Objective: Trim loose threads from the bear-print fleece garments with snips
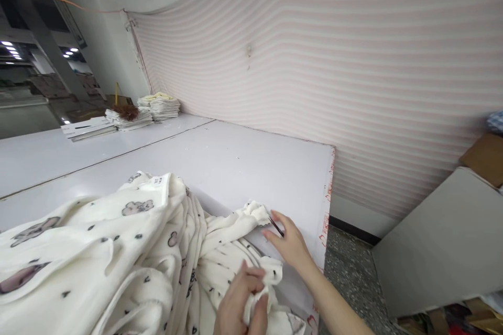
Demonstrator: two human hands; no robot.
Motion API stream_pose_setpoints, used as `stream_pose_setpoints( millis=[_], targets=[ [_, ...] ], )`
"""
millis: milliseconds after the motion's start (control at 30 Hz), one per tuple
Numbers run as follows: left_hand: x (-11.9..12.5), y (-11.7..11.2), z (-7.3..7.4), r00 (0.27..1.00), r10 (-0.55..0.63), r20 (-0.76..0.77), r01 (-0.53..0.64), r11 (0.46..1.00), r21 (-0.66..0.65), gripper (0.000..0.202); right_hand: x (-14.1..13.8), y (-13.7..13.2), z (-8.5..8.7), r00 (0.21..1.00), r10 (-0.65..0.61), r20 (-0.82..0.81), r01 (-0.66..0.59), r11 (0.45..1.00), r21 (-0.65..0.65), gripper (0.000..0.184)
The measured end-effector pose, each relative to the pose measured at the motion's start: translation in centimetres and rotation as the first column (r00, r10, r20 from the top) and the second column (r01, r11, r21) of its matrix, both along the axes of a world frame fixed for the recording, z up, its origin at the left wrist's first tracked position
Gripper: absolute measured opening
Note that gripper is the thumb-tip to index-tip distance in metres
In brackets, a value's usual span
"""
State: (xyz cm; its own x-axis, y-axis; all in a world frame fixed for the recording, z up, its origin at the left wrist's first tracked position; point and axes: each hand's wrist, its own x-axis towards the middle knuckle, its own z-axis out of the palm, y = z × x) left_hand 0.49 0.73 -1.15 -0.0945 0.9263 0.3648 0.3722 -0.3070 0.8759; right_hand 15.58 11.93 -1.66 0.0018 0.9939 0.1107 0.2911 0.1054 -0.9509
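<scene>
A pile of white plush garments (149, 230) with grey and pink animal prints and small dark marks lies across the near left of the table. One garment on top has a small neck label. From the pile a gathered white sleeve (239, 220) stretches right, its ruffled cuff ending beside my right hand (286, 238). Between that hand's thumb and fingers is a thin dark tool, apparently thread snips (276, 226), their tip by the cuff. My left hand (241, 301), lower and nearer, has its fingers curled round white garment cloth; the palm side is partly hidden.
The pale table (236, 162) ends at a taped right edge above a speckled floor (349, 267). Stacks of folded cloth (163, 107) stand at the far left. A striped cloth (314, 63) hangs behind. To the right are a grey panel (440, 241) and a cardboard box (485, 159).
</scene>
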Motion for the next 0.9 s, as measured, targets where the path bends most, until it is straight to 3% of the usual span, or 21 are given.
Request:
stream_pose_setpoints(
  millis=[67, 133, 200, 267, 367, 467, 567, 667, 900],
  targets=[
    [-0.4, 0.1, -0.7, 1.000, -0.015, 0.001, 0.015, 0.996, -0.091, 0.032, -0.6, 3.0, -0.8, 1.000, -0.003, -0.011, 0.002, 1.000, -0.021, 0.026],
    [-1.1, 0.4, -1.2, 1.000, -0.002, 0.016, 0.005, 0.981, -0.194, 0.029, -1.2, 3.8, -1.0, 0.997, 0.053, -0.052, -0.055, 0.998, -0.028, 0.014],
    [-1.8, 1.1, -1.4, 0.998, 0.025, 0.050, -0.012, 0.969, -0.247, 0.044, -1.5, 2.1, -0.7, 0.986, 0.125, -0.106, -0.128, 0.992, -0.016, 0.016],
    [-2.0, 1.7, -1.3, 0.996, 0.030, 0.087, -0.005, 0.962, -0.272, 0.056, -1.5, -1.3, -0.2, 0.969, 0.196, -0.147, -0.201, 0.979, -0.018, 0.014],
    [-1.7, 2.1, -0.9, 0.994, -0.015, 0.104, 0.044, 0.958, -0.284, 0.037, -0.8, -6.2, 0.3, 0.926, 0.315, -0.207, -0.337, 0.938, -0.083, 0.014],
    [-1.2, 1.7, -0.5, 0.999, -0.037, 0.037, 0.047, 0.951, -0.304, 0.019, 0.1, -8.3, 0.1, 0.946, 0.251, -0.205, -0.272, 0.959, -0.084, 0.013],
    [-1.1, 0.9, -0.1, 0.998, 0.018, -0.068, -0.028, 0.988, -0.151, 0.010, 0.7, -8.1, 0.1, 0.988, 0.140, -0.070, -0.144, 0.989, -0.044, 0.023],
    [-1.1, 0.5, 0.0, 0.979, 0.096, -0.182, -0.091, 0.995, 0.035, 0.010, 1.1, -7.8, 0.8, 0.982, 0.169, 0.088, -0.169, 0.986, -0.007, 0.003],
    [-1.4, 0.2, -1.0, 0.902, 0.125, -0.412, -0.055, 0.983, 0.176, 0.016, 2.0, -9.0, 3.7, 0.926, 0.298, 0.230, -0.294, 0.954, -0.052, 0.021]
  ],
)
